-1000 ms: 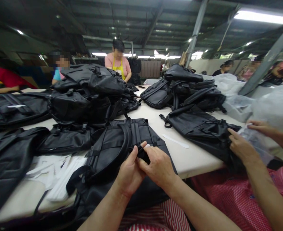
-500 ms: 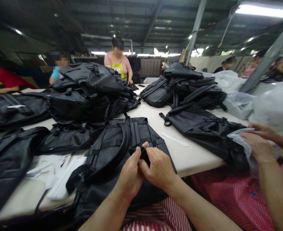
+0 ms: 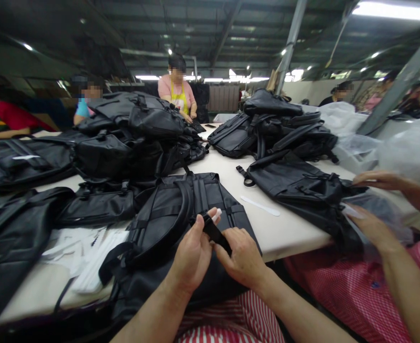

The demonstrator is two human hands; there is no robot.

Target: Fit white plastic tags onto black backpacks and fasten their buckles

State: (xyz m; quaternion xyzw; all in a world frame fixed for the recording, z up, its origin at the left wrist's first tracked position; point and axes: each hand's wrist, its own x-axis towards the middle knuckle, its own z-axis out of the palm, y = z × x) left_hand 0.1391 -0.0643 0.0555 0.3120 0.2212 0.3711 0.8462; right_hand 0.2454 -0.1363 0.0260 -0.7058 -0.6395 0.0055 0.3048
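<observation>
A black backpack (image 3: pixel 176 200) lies on the table in front of me, its padded shoulder strap curving across it. Above its middle, a short black webbing strap (image 3: pixel 217 237) stretches between my two hands. My left hand (image 3: pixel 192 255) pinches the upper end, where a dark part shows by the fingertips; whether it is a buckle I cannot tell. A small white piece (image 3: pixel 217 214) sticks out beside those fingers. My right hand (image 3: pixel 241 257) grips the lower end of the strap between thumb and curled fingers.
Black bags (image 3: pixel 127 128) are heaped at the left and back. White strips and papers (image 3: pixel 88 267) lie left of the backpack; one white strip (image 3: pixel 260 206) lies on its right. At right, a co-worker's hands (image 3: pixel 370 224) handle clear plastic by another backpack (image 3: pixel 295 190).
My hands have drawn slightly apart, so more of the strap shows between them. The white piece is now visible. The co-worker's hands have shifted and lowered the plastic.
</observation>
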